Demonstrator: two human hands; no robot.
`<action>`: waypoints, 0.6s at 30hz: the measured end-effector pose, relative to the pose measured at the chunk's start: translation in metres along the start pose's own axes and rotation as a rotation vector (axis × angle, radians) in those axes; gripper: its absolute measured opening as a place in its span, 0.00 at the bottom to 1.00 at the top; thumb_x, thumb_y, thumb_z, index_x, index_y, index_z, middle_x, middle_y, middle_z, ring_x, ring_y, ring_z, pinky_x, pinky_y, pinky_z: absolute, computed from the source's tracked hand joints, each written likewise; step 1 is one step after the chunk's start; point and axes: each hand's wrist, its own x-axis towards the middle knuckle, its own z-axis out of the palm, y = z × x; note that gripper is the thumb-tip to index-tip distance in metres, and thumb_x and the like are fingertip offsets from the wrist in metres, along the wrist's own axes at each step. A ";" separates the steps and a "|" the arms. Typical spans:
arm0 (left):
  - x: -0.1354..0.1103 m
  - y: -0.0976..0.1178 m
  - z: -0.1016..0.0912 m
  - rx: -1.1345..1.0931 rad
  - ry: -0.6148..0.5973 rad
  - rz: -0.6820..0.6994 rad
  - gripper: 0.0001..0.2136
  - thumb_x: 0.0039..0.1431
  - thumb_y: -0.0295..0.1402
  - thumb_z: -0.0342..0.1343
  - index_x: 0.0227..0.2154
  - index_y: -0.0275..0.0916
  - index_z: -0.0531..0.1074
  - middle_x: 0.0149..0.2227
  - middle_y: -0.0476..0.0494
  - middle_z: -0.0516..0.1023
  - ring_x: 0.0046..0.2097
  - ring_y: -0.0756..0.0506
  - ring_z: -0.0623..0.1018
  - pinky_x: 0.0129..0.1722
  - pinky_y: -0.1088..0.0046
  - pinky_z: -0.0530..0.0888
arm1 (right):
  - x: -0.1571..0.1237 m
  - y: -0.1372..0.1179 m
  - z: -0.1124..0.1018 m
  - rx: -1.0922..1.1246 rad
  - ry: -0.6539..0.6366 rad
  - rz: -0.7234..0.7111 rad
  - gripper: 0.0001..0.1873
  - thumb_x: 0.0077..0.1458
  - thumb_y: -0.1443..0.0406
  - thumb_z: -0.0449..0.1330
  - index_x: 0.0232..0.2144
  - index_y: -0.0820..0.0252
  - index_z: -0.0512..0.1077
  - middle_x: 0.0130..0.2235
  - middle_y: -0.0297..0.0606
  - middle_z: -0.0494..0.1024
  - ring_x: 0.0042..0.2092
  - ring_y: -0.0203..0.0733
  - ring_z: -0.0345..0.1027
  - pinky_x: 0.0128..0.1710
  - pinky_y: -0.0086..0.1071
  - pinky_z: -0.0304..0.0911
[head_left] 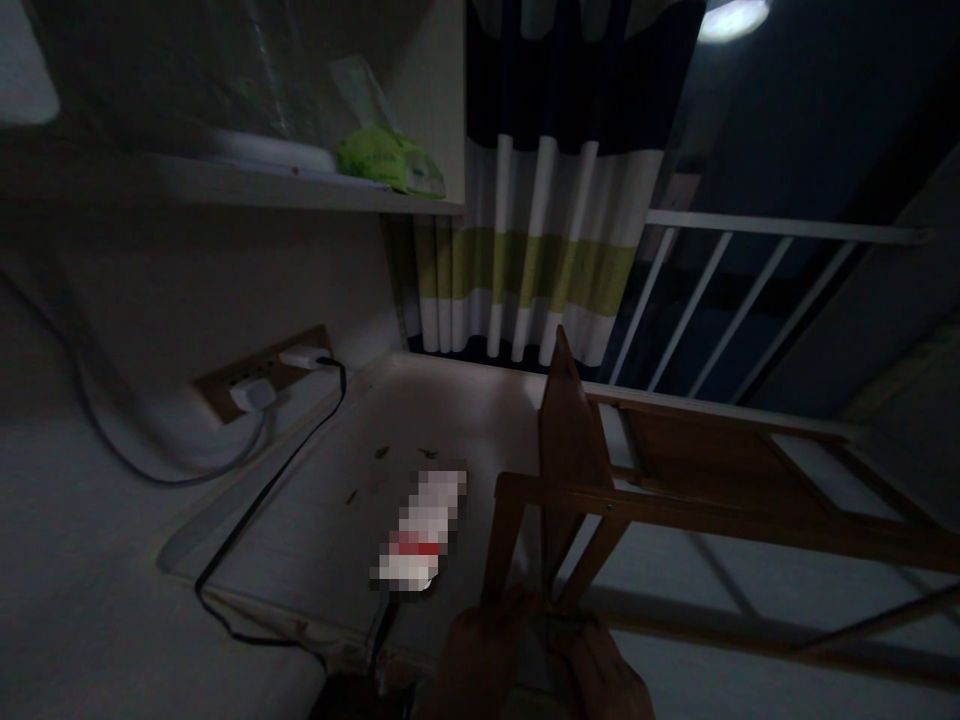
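Pretty dark here. Both hands sit at the bottom edge, the left hand and right hand, gripping the lower leg ends of a brown wooden folding frame that lies tipped on the pale bed surface. I can't tell how the fingers sit. A black cable runs from the wall socket strip; a striped curtain hangs behind.
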 end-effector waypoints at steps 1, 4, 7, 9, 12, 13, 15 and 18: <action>0.000 0.000 0.000 0.002 -0.007 -0.008 0.25 0.39 0.14 0.42 0.40 0.39 0.69 0.39 0.46 0.77 0.31 0.49 0.78 0.30 0.77 0.75 | 0.000 0.000 0.000 0.001 0.001 0.004 0.14 0.60 0.65 0.40 0.32 0.57 0.65 0.28 0.36 0.70 0.34 0.37 0.67 0.30 0.24 0.65; 0.001 0.001 0.000 0.000 -0.022 -0.030 0.25 0.39 0.14 0.42 0.39 0.40 0.70 0.38 0.47 0.77 0.30 0.49 0.78 0.30 0.78 0.75 | 0.000 -0.001 0.000 0.007 0.011 0.017 0.14 0.60 0.66 0.41 0.32 0.57 0.65 0.29 0.37 0.70 0.35 0.38 0.67 0.31 0.24 0.64; 0.002 0.001 -0.001 -0.001 -0.014 -0.026 0.25 0.38 0.14 0.41 0.39 0.40 0.70 0.38 0.47 0.77 0.30 0.49 0.78 0.29 0.77 0.76 | 0.000 0.000 0.001 0.026 -0.002 0.035 0.15 0.60 0.65 0.40 0.32 0.57 0.66 0.31 0.38 0.70 0.35 0.38 0.66 0.31 0.25 0.64; 0.002 0.000 -0.001 -0.003 -0.003 -0.011 0.26 0.38 0.14 0.40 0.39 0.39 0.69 0.38 0.46 0.77 0.30 0.49 0.78 0.29 0.76 0.76 | -0.001 0.001 0.003 0.030 -0.016 0.040 0.15 0.60 0.65 0.40 0.32 0.57 0.66 0.31 0.38 0.70 0.35 0.38 0.66 0.31 0.25 0.64; 0.001 -0.001 0.000 -0.001 -0.016 -0.001 0.25 0.38 0.15 0.41 0.40 0.39 0.69 0.39 0.45 0.77 0.30 0.48 0.78 0.29 0.76 0.76 | -0.001 0.003 0.003 -0.030 -0.023 0.040 0.18 0.61 0.63 0.39 0.31 0.57 0.68 0.30 0.40 0.70 0.35 0.39 0.65 0.30 0.26 0.63; 0.001 -0.001 -0.001 -0.001 -0.026 -0.002 0.25 0.39 0.15 0.41 0.40 0.39 0.69 0.39 0.44 0.77 0.31 0.48 0.78 0.30 0.76 0.76 | -0.001 0.002 0.002 -0.066 -0.013 0.038 0.18 0.60 0.63 0.40 0.30 0.57 0.68 0.30 0.40 0.70 0.34 0.39 0.65 0.29 0.27 0.63; 0.001 0.000 -0.002 -0.005 -0.049 -0.010 0.25 0.40 0.15 0.41 0.41 0.39 0.69 0.40 0.44 0.76 0.32 0.48 0.78 0.30 0.77 0.75 | 0.000 0.001 -0.002 -0.143 0.031 0.032 0.16 0.60 0.64 0.43 0.30 0.56 0.69 0.32 0.41 0.70 0.34 0.40 0.65 0.29 0.28 0.62; 0.003 0.001 -0.006 -0.015 -0.087 -0.018 0.24 0.41 0.16 0.42 0.42 0.38 0.68 0.40 0.43 0.76 0.32 0.48 0.78 0.31 0.77 0.75 | 0.002 -0.004 -0.010 -0.254 0.111 0.006 0.12 0.57 0.66 0.46 0.31 0.55 0.70 0.32 0.42 0.71 0.34 0.43 0.64 0.30 0.31 0.61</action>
